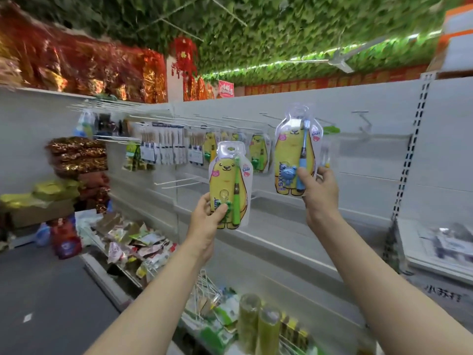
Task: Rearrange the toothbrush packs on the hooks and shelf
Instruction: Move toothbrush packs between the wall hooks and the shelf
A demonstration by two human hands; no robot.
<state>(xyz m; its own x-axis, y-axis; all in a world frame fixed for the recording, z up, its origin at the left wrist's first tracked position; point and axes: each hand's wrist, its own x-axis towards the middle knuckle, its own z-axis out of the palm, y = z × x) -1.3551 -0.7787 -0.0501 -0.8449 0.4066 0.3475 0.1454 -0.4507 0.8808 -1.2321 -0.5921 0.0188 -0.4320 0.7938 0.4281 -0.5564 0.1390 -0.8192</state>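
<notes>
The left hand (208,221) grips the green-brush pack (229,180) by its lower left corner, thumb curled over the front and fingers behind. The pack stands upright in open air, in front of the white back panel (371,160). The right hand (321,193) pinches the blue-brush pack (291,149) at its lower right edge, thumb on the front. It holds this pack higher, and to the right of the green one. The two packs are apart, with a strip of panel showing between them. The top tab of the blue-brush pack reaches the level of the wire hooks (361,119). I cannot tell whether it hangs on one.

A small clear pack (326,155) hangs just beside the right edge of the blue-brush pack. To the left, a row of hanging packs (258,152) fills the hooks behind the green-brush pack. Plain panel runs on the right as far as the slotted upright (409,160).

Below both hands the front lip of the white shelf (276,242) crosses under the wrists. Two long pegs (176,181) jut out left of the green-brush pack, near its edge. Lower still, green bottles (258,326) stand under the forearms.
</notes>
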